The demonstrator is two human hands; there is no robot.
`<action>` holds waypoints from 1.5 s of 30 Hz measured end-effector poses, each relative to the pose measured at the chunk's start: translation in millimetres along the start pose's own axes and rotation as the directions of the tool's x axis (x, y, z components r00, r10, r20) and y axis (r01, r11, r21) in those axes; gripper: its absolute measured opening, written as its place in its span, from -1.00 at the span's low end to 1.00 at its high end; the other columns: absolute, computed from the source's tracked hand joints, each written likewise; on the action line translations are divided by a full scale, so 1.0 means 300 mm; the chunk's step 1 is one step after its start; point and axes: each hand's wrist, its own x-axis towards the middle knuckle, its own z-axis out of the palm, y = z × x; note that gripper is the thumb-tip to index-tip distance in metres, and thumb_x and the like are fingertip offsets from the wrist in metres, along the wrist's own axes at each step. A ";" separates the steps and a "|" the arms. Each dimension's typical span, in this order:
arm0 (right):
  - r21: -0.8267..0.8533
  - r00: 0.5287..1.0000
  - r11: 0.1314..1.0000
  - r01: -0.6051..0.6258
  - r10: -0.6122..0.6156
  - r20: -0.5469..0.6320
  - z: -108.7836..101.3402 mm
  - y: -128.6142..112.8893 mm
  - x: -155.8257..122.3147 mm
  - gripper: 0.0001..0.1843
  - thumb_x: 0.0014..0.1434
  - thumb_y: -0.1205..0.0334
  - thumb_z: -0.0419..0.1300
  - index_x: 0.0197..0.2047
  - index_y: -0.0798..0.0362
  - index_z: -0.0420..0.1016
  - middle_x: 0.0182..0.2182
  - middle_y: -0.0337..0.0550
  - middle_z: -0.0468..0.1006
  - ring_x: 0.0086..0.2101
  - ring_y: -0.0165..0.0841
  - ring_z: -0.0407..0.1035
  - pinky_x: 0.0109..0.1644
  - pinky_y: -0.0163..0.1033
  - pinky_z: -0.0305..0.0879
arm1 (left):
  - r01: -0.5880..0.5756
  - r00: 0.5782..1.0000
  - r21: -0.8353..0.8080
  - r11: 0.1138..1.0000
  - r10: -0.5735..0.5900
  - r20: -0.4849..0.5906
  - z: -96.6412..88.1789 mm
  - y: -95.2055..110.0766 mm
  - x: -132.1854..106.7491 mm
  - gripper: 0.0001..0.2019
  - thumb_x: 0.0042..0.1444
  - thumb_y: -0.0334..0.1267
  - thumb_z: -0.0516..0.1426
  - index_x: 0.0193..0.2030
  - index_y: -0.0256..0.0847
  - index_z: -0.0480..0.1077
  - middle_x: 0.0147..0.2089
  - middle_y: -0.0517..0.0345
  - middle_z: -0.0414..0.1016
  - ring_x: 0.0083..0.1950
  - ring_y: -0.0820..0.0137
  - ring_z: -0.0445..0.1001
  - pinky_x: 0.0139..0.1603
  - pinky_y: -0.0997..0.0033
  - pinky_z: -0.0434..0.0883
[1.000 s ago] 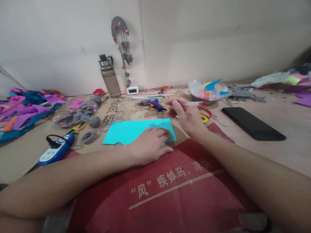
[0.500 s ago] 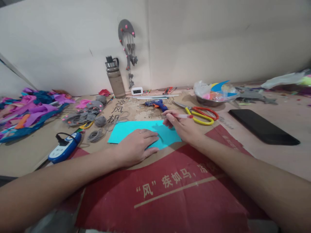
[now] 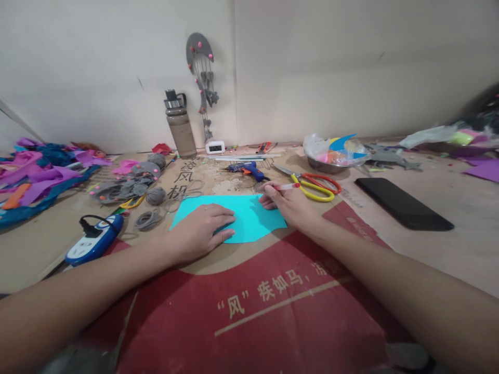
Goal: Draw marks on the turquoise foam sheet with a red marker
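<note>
- Turquoise sheet [image 3: 249, 223] lies flat on the cardboard [image 3: 175, 322], partly covered by both hands.
- Left hand [image 3: 205, 228] spreads palm down over the sheet's left part.
- Right hand [image 3: 286, 205] pinches a red-ended pen [image 3: 287, 186] at the sheet's right part; whether its tip touches is unclear.
- Scissors [image 3: 302, 179] with yellow and red handles lie just beside that hand.
- Black phone [image 3: 403, 203] rests farther right.

- On the red cardboard [image 3: 187, 322], “风”疾如马,凉 is printed in gold and underlined; the line's end is covered.
- On the brown cardboard [image 3: 169, 179], 风机 is printed in black below a blurred character.
- The digital clock's [image 3: 215, 148] digits cannot be read.
</note>
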 end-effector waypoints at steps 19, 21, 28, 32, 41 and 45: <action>0.101 0.985 0.991 0.093 -0.077 -0.154 -0.070 -0.012 0.046 -0.51 0.16 -0.23 0.04 -0.22 0.06 0.41 -0.49 -0.22 0.49 -0.48 -0.43 0.39 -0.36 -0.30 0.36 | -0.160 0.984 -0.057 0.986 0.164 0.073 0.065 0.100 0.224 -0.64 0.29 -0.12 -0.02 0.08 -0.27 0.40 0.17 -0.09 0.38 0.15 0.20 0.36 0.17 0.17 0.31; 0.096 0.983 0.989 0.114 -0.098 -0.157 -0.074 -0.014 0.050 -0.51 0.17 -0.22 0.04 -0.21 0.06 0.41 -0.49 -0.21 0.49 -0.48 -0.44 0.39 -0.37 -0.31 0.36 | -0.155 0.985 -0.070 0.985 0.159 0.060 0.071 0.106 0.229 -0.64 0.29 -0.13 -0.01 0.08 -0.29 0.40 0.16 -0.11 0.38 0.12 0.20 0.39 0.14 0.18 0.34; 0.115 0.979 0.982 0.148 -0.129 -0.157 -0.083 -0.041 0.050 -0.53 0.20 -0.20 0.03 -0.20 0.06 0.43 -0.49 -0.22 0.48 -0.50 -0.46 0.38 -0.39 -0.33 0.34 | -0.098 0.986 -0.253 0.963 0.060 -0.155 0.074 0.079 0.204 -0.70 0.31 -0.23 -0.03 0.08 -0.22 0.39 0.11 0.03 0.46 0.16 0.30 0.37 0.20 0.17 0.32; 0.097 0.977 0.983 0.153 -0.136 -0.164 -0.085 -0.055 0.046 -0.52 0.20 -0.21 0.02 -0.20 0.05 0.44 -0.49 -0.23 0.48 -0.48 -0.46 0.38 -0.37 -0.34 0.33 | -0.017 0.963 -0.316 0.949 -0.070 -0.262 0.067 0.059 0.197 -0.75 0.28 -0.26 -0.01 -0.01 -0.18 0.45 0.01 0.07 0.51 0.05 0.34 0.44 0.13 0.18 0.38; 0.055 0.974 0.984 0.169 -0.158 -0.161 -0.088 -0.073 0.036 -0.55 0.25 -0.15 -0.01 -0.21 0.07 0.44 -0.50 -0.24 0.44 -0.48 -0.46 0.34 -0.36 -0.31 0.30 | -0.153 0.988 -0.105 0.983 0.148 -0.055 0.088 0.073 0.202 -0.70 0.30 -0.20 -0.01 0.04 -0.24 0.43 0.08 0.02 0.48 0.11 0.26 0.41 0.15 0.11 0.33; 0.056 0.974 0.983 0.176 -0.165 -0.156 -0.086 -0.070 0.036 -0.54 0.25 -0.15 -0.01 -0.20 0.08 0.44 -0.51 -0.23 0.43 -0.49 -0.45 0.34 -0.37 -0.31 0.30 | -0.174 0.984 -0.100 0.980 0.168 -0.067 0.089 0.075 0.201 -0.72 0.29 -0.23 0.01 0.03 -0.22 0.43 0.08 0.03 0.48 0.11 0.27 0.41 0.17 0.13 0.32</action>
